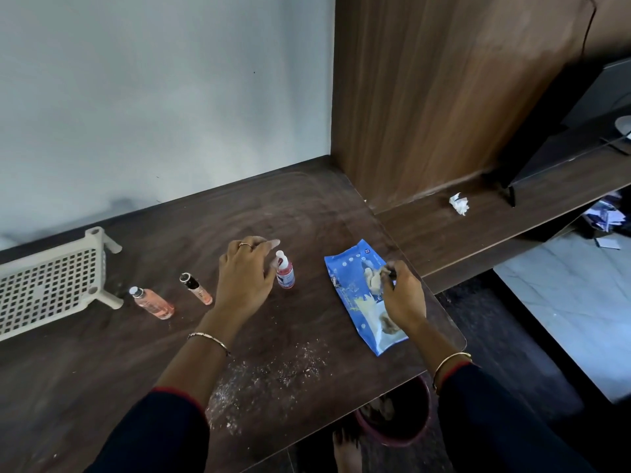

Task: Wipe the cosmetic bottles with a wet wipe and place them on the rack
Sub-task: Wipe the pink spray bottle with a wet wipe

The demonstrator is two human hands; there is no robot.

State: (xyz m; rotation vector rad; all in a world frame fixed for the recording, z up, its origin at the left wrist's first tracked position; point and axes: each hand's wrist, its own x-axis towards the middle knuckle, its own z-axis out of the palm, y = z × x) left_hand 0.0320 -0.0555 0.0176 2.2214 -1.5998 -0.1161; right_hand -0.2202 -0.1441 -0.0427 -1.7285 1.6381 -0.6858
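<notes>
The table (307, 206) is dark, matt wood-grain with a gritty white dusting at the front. The rack (51, 285) is cream matt plastic. The dropper bottle (285, 273) is clear and smooth. The pack (351, 302) is glossy blue film. The panel (426, 97) is brown wood-grain. The tissue (459, 203) is crumpled white paper.

This looks like a room in a home. A dark wood-laminate tabletop (307, 206) fits the corner between a plain white wall (153, 97) and a wood-grain panel (426, 97). A flat dark screen (563, 131) stands on the lower ledge (461, 240). There are pale stone floor tiles (563, 302). Small cosmetic bottles (285, 273) stand mid-tabletop, with a wet wipe pack (362, 302) near its right edge.
</notes>
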